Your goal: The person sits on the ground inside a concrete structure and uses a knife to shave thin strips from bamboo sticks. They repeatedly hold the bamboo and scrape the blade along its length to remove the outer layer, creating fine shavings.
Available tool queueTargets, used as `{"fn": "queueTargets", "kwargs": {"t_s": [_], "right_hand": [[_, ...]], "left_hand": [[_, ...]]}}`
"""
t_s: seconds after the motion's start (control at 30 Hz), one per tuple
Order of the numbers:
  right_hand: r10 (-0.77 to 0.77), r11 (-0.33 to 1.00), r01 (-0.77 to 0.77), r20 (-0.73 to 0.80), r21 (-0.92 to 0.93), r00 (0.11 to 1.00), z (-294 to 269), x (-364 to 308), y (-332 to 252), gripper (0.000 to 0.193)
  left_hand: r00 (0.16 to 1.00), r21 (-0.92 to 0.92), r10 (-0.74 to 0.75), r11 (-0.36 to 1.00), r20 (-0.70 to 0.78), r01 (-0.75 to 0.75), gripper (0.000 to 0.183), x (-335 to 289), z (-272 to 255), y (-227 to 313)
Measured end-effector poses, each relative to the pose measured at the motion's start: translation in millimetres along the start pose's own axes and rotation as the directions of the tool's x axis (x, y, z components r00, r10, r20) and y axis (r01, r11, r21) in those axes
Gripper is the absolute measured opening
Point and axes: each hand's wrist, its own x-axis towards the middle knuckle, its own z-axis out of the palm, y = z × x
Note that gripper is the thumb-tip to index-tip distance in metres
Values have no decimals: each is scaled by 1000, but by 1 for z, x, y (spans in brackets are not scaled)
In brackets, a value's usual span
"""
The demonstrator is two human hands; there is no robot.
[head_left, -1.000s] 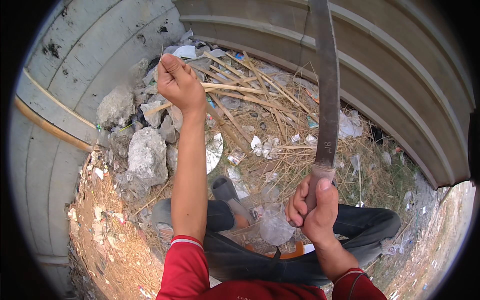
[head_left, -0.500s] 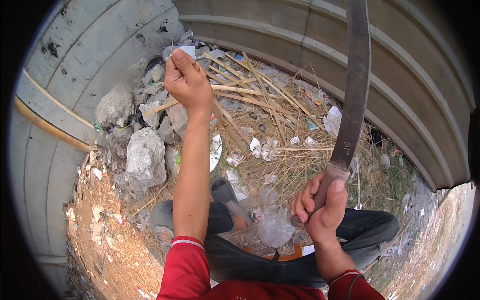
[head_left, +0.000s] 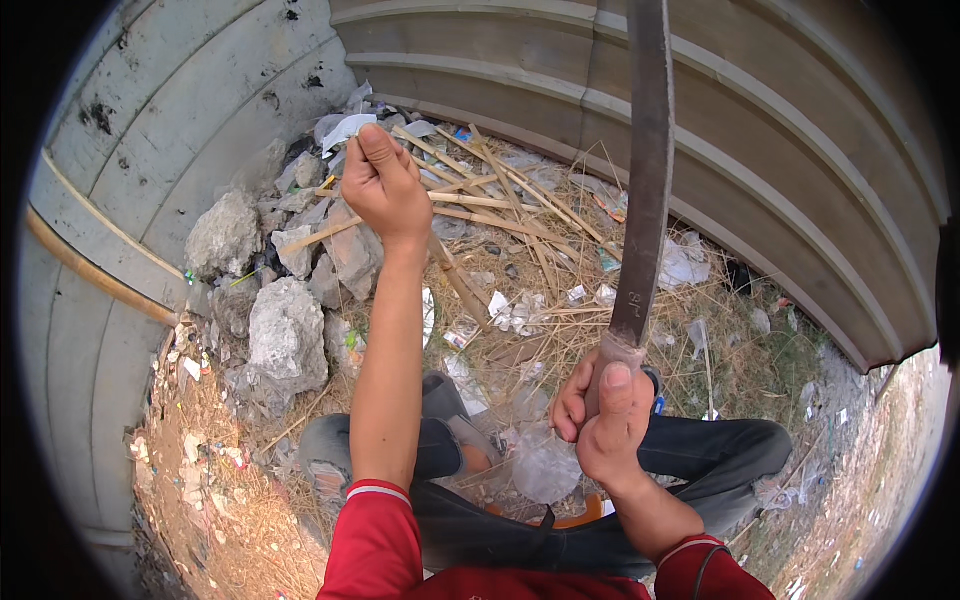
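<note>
My right hand (head_left: 610,425) is wrapped round the handle of a machete, thumb lying along the grip. The long dark blade (head_left: 645,190) points away from me, slightly curved, and its tip runs out of the picture at the top. Farther out on the left, my left hand (head_left: 388,195) is raised with thumb and fingers pinched together. Whatever may be in that pinch is hidden or too small to name. Beyond and below the left hand lie several split bamboo sticks (head_left: 490,201), well apart from the blade.
Grey rubble chunks (head_left: 288,335) are piled at the left. A ribbed metal sheet (head_left: 770,180) stands behind, meeting a pale panel wall (head_left: 190,110). Dry straw, paper scraps and a clear plastic bag (head_left: 547,465) litter the ground near my bent legs (head_left: 715,455).
My right hand and the machete have shifted left, the blade now closer to my left hand. My left hand has moved slightly right and nearer, still pinched.
</note>
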Motion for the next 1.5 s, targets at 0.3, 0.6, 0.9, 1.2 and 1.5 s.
{"fn": "queueTargets", "kwargs": {"t_s": [0.3, 0.6, 0.9, 1.2, 1.5], "right_hand": [[759, 626, -778, -187, -52, 623, -52, -55, 86, 45], [-103, 994, 104, 35, -36, 994, -3, -2, -9, 42], [742, 649, -748, -102, -138, 662, -58, -32, 73, 44], [-105, 994, 107, 100, -19, 989, -13, 10, -27, 36], [686, 726, -668, 100, -166, 721, -28, -21, 53, 40]], "left_hand": [[997, -172, -33, 984, 73, 45, 45, 4, -24, 1], [832, -429, -142, 803, 536, 414, 52, 19, -43, 0], [889, -472, -43, 835, 455, 282, 54, 19, -36, -7], [997, -85, -34, 996, 75, 40, 56, 3, -12, -13], [885, -268, -401, 902, -236, 338, 69, -27, -39, -37]]}}
